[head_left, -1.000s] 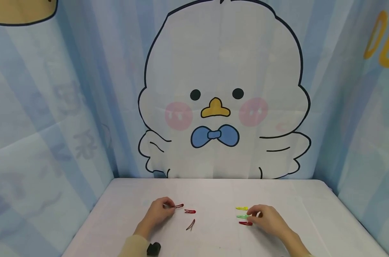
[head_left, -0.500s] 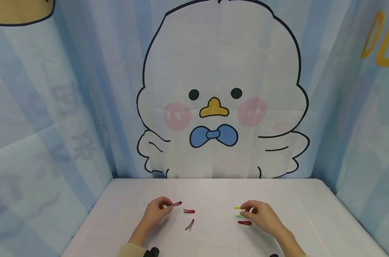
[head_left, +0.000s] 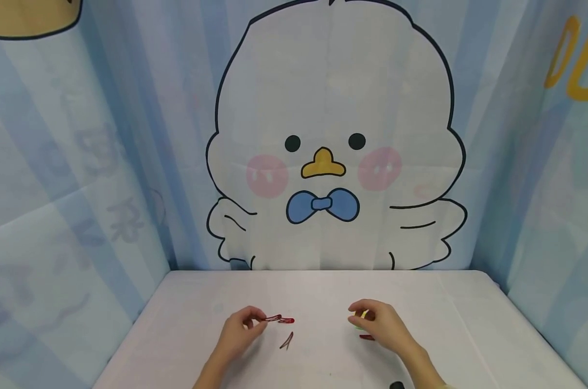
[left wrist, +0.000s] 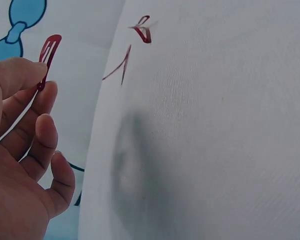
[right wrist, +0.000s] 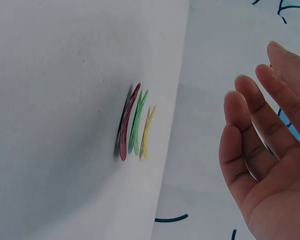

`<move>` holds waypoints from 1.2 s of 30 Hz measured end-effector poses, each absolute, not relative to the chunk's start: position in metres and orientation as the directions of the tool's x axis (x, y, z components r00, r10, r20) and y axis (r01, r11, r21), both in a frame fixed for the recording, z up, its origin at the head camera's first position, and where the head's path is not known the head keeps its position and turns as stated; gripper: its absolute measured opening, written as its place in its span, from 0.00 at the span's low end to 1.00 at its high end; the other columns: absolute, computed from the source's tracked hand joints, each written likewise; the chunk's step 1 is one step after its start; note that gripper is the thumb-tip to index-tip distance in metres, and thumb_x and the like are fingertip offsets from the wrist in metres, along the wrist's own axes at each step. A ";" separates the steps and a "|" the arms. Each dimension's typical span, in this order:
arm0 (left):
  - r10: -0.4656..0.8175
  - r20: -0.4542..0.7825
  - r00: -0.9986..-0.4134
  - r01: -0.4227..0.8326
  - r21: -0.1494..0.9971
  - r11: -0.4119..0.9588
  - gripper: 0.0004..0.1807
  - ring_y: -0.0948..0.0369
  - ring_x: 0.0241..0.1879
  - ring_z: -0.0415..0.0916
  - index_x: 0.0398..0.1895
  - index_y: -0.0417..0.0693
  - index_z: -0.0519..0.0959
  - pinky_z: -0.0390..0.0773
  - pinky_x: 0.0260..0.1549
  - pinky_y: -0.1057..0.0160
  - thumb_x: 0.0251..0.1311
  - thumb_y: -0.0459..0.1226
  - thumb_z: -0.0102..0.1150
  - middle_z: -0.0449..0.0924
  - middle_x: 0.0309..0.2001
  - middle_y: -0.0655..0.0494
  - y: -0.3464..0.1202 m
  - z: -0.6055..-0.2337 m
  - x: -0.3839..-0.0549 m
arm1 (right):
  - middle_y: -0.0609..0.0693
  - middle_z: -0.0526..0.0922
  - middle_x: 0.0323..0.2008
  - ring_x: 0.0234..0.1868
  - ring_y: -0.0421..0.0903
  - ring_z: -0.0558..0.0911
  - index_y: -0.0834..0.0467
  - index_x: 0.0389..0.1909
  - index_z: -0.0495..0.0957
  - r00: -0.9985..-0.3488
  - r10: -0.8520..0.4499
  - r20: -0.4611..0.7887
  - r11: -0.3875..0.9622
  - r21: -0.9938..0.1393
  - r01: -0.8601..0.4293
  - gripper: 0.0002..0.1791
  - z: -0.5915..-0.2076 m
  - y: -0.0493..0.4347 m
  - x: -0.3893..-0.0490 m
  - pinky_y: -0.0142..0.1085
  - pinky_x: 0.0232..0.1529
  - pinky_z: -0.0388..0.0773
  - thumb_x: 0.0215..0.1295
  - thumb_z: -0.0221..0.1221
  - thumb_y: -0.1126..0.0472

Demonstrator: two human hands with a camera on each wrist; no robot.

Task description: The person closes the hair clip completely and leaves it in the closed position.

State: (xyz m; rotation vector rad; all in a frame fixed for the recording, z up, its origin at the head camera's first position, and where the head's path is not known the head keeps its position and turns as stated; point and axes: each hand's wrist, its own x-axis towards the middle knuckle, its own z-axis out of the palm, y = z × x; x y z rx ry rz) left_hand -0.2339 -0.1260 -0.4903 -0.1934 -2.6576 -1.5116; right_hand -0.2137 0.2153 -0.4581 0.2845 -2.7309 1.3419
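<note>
Dark red hair clip (left wrist: 50, 55) up off the table, pinched between thumb and fingertips of the left hand (head_left: 242, 328); remaining fingers loosely curled below. In the head view its far end overlaps a second red clip (head_left: 287, 320); the left wrist view shows the two apart. Nearer the person, a V-spread red clip (head_left: 286, 341), its legs splayed. Right hand (head_left: 381, 324) well apart from the left, raised over the other group, fingers relaxed, slightly bent, thumb standing off from the forefinger. Beneath it three clips in a row, side by side: maroon clip (right wrist: 129, 125) nearest the person, then green clip (right wrist: 138, 125), then yellow clip (right wrist: 148, 132). All five lie on the white table (head_left: 323, 362). Black object (head_left: 397, 385) by the right forearm, cut off by the lower edge. Behind, striped curtain (head_left: 182, 108) printed with a white bird figure (head_left: 332, 81), blue bow tie (head_left: 322, 203).
</note>
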 end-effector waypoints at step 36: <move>0.266 0.205 -0.942 0.308 0.843 0.442 0.07 0.63 0.31 0.69 0.38 0.47 0.84 0.69 0.29 0.66 0.58 0.33 0.71 0.79 0.33 0.65 -0.074 -0.476 -0.206 | 0.50 0.84 0.39 0.33 0.38 0.78 0.58 0.46 0.83 -0.919 -0.297 0.260 0.503 -0.776 -0.382 0.15 -0.467 0.163 -0.205 0.33 0.37 0.75 0.61 0.71 0.57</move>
